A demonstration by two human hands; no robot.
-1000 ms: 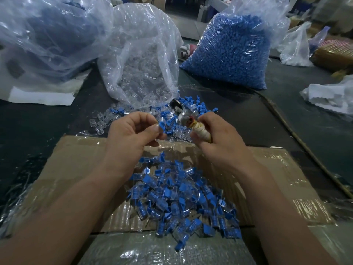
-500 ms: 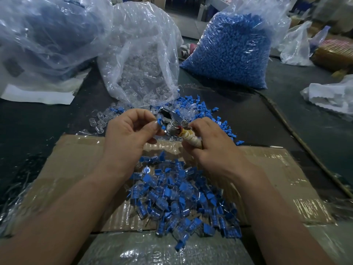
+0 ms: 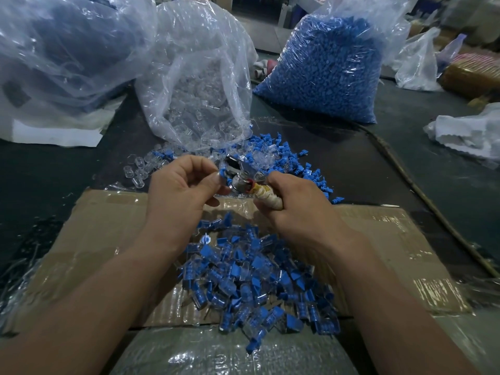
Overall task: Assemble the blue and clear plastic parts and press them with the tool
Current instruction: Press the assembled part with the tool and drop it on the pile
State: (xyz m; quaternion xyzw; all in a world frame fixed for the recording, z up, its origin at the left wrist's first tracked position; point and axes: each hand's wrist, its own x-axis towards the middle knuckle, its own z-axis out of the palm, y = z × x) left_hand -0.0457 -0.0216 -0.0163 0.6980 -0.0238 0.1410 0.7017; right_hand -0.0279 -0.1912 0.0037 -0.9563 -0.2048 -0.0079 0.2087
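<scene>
So, mid-batch by my read. The bag of blue parts (image 3: 324, 71) at 1 o'clock and the bag of clear parts (image 3: 200, 85) at 11 o'clock both hold plenty of stock, so lots left. The cardboard sheet (image 3: 94, 234) at 6 o'clock carries a pile of assembled pieces (image 3: 251, 280), blue in clear: that's the done count. Some loose parts (image 3: 292, 163) are scattered on the dark table (image 3: 54, 169) at 12 o'clock, just beyond the hands.

Pose:
- The left hand (image 3: 178, 190) is at 10 o'clock of the pile, fingers curled. Thumb and forefinger pinch a small blue part (image 3: 222, 174) right at the metal head of the tool (image 3: 239, 182). Can't tell if a clear shell is on it.
- The right hand (image 3: 295, 209) is at 2 o'clock of the pile, fist wrapped round the tool's taped handle (image 3: 266, 197), head aimed toward 10 o'clock.

Looks like one piece is at the press step.
</scene>
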